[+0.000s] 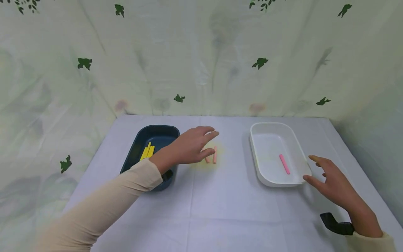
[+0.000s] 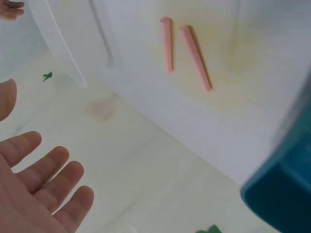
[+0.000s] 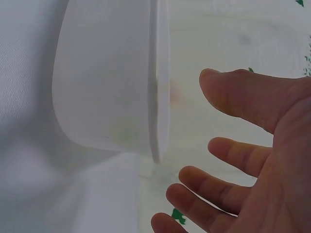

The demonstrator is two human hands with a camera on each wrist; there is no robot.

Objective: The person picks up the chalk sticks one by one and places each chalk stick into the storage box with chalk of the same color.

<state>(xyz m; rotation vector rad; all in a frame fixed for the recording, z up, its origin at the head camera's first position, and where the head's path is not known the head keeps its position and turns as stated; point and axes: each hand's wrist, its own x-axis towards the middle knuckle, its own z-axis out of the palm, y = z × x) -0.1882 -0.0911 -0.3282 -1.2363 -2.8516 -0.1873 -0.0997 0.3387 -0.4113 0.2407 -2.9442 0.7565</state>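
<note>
My left hand (image 1: 189,146) hovers above the cloth with its fingers spread and nothing held. Partly behind it lie two pale pink chalk sticks (image 1: 214,155), seen whole as a left chalk stick (image 2: 166,46) and a right one (image 2: 197,60) in the left wrist view. Below my left forearm stands a dark blue tray (image 1: 174,130) with several yellow chalk sticks (image 1: 150,151) in it. A brighter pink chalk stick (image 1: 284,164) lies in the white tray (image 1: 274,181). Beside that tray's right wall is my right hand (image 1: 335,183), fingers apart and holding nothing.
A white cloth (image 1: 220,206) covers the table, with a yellowish stain around the pink sticks. Behind it hangs a pale curtain (image 1: 201,59) with green leaf shapes. A black band (image 1: 337,224) sits at my right wrist.
</note>
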